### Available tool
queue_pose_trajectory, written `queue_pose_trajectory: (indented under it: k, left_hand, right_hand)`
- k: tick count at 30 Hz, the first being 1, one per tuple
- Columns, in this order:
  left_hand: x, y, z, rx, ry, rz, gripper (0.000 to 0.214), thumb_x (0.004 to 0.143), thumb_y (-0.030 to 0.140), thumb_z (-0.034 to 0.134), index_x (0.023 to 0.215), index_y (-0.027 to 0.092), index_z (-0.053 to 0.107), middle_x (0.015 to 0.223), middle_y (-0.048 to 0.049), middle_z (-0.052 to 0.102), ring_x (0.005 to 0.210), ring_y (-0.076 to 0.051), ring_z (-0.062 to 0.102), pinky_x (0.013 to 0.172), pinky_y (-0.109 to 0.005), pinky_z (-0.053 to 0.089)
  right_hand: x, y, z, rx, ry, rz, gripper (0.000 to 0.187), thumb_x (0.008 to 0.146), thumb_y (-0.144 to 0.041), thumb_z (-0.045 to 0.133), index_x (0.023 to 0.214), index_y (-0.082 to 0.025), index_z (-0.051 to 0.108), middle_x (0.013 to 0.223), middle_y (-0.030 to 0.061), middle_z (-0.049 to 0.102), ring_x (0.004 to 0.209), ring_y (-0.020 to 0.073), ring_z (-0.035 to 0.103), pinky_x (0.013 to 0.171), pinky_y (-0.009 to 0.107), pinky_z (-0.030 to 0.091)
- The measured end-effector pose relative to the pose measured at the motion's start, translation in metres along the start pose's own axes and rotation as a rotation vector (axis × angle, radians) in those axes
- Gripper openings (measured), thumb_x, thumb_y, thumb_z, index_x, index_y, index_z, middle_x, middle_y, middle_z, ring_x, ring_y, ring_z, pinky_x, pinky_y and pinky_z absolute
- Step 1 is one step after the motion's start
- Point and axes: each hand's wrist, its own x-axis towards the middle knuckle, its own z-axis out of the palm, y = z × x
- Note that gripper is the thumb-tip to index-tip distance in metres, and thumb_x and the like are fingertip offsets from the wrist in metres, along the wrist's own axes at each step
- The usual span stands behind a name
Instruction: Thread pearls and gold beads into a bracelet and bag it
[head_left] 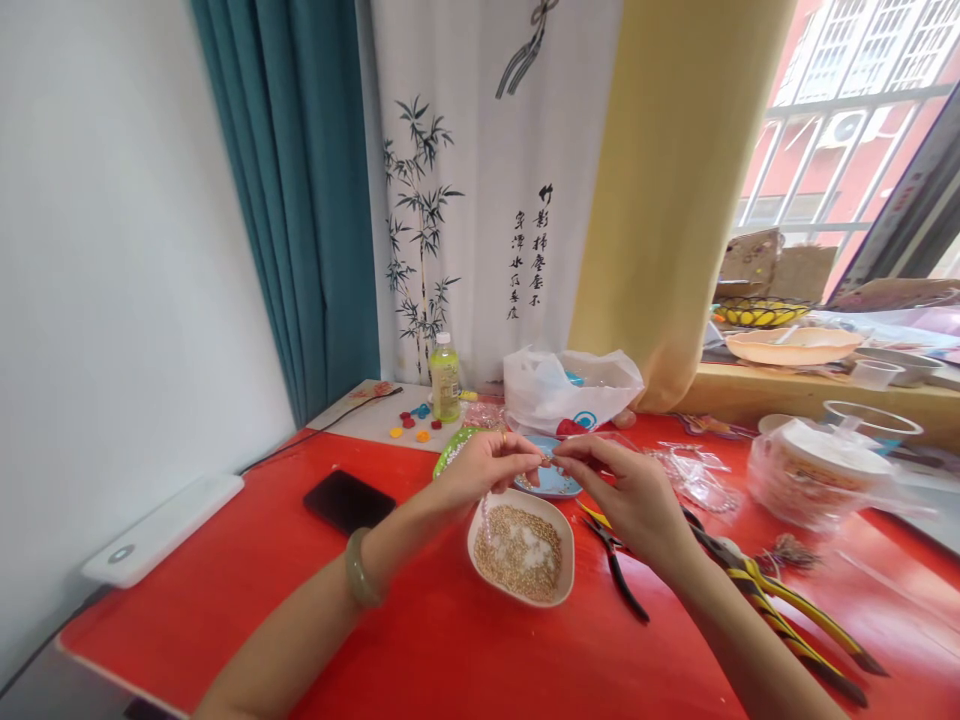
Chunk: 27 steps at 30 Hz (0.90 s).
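Low in the frame's centre I see the bowl point(521, 548) of small gold beads on the red surface point(420, 640), still well filled. Just above it my left hand point(487, 467) and right hand point(626, 490) meet, each grip pinched nearly closed on something too small to make out, perhaps a bead on thread. Pliers point(615, 565) lie beside the right wrist. I judge the beading is far from done.

Left hand point(487, 465) and right hand point(622, 490) meet fingertip to fingertip above white bowl point(480, 545) of tan beads, pinching something tiny, too small to tell. Pliers point(619, 570) lie on red desk point(450, 650) just beside bowl; black phone point(349, 501) left.
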Motion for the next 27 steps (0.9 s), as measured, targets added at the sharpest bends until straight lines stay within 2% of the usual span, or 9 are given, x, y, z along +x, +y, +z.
queue_pose_trajectory:
  k: [3,6,9,14,27]
  left_hand:
    - [-0.0013,0.0023,-0.0008,0.064,-0.006,0.011,0.019,0.069,0.031,0.060,0.077,0.013,0.061,0.059,-0.0008,0.058,0.045,-0.005,0.039,0.043,-0.018,0.025]
    - [-0.0036,0.0049,-0.0013,0.126,-0.022,0.048,0.017,0.070,0.029,0.059,0.078,0.013,0.062,0.062,-0.0022,0.059,0.057,-0.009,0.051,0.055,-0.021,0.037]
    - [-0.0061,0.0074,-0.0011,0.202,-0.022,0.076,0.018,0.072,0.028,0.058,0.079,0.013,0.063,0.065,-0.0037,0.060,0.064,-0.012,0.054,0.063,-0.025,0.040]
    - [-0.0068,0.0097,0.0002,0.276,-0.011,0.093,0.016,0.073,0.025,0.057,0.079,0.012,0.063,0.066,-0.0043,0.060,0.064,-0.013,0.054,0.063,-0.025,0.041]
    - [-0.0080,0.0101,0.0042,0.261,0.049,0.108,0.015,0.070,0.024,0.060,0.078,0.011,0.064,0.068,-0.0036,0.062,0.066,-0.012,0.057,0.060,-0.022,0.043]
  right_hand:
    - [0.0000,0.0000,-0.0013,0.043,-0.023,0.040,0.011,0.078,-0.024,0.051,0.077,-0.021,0.062,0.073,0.0011,0.068,0.065,0.0149,0.061,0.058,0.025,0.047]
    - [0.0001,-0.0004,-0.0024,0.084,-0.061,0.071,0.011,0.077,-0.024,0.053,0.079,-0.020,0.063,0.076,0.0018,0.069,0.069,0.0156,0.062,0.060,0.026,0.048]
    - [0.0007,-0.0006,-0.0033,0.088,-0.099,0.108,0.012,0.076,-0.026,0.054,0.078,-0.020,0.065,0.073,0.0016,0.069,0.066,0.0157,0.062,0.057,0.026,0.047]
    - [0.0014,0.0007,-0.0045,0.091,-0.133,0.177,0.011,0.073,-0.027,0.057,0.073,-0.020,0.066,0.067,0.0010,0.068,0.061,0.0153,0.060,0.055,0.026,0.046]
    - [0.0022,-0.0037,-0.0067,0.058,-0.185,0.215,0.013,0.075,-0.026,0.053,0.072,-0.019,0.064,0.066,0.0001,0.066,0.059,0.0135,0.058,0.055,0.023,0.043]
